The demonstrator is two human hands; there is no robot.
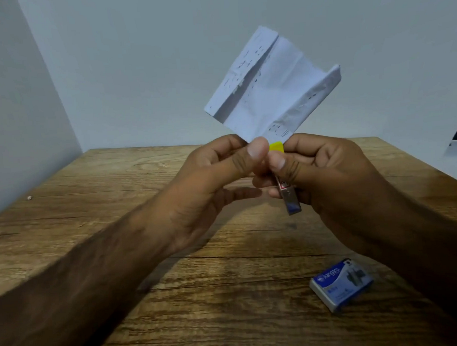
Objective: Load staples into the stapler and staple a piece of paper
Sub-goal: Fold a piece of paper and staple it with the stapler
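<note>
The stapler (pixel 287 193) is held up in the air above the middle of the desk (pixel 90 208), gripped in the right hand (pixel 326 175); its body runs upright and slightly tilted, with a yellow tip (pixel 276 146) showing at the top between the 2 thumbs and a metal end with a blue patch poking out below the fingers; the right hand is closed around the stapler, thumb pressed along its front, fingers wrapped behind it; the left hand (pixel 211 179) meets it from the other side, its thumb and fingers pinched together on the lower corner of the paper (pixel 270 90) right at the yellow tip; whether the left fingers also touch the stapler cannot be told; the paper is a white, creased sheet with several folds and faint rows of printed marks, and it stands up and away from the hands, fanning toward the pale wall (pixel 135 71) behind the desk; its bottom corner sits at the stapler's top end, though whether it is inside the stapler's mouth is hidden by the thumbs; a small blue and white staple box (pixel 341 283) lies flat on the desk near the front right corner, closed, well apart from both hands; both forearms reach in from the near edge of the desk.
</note>
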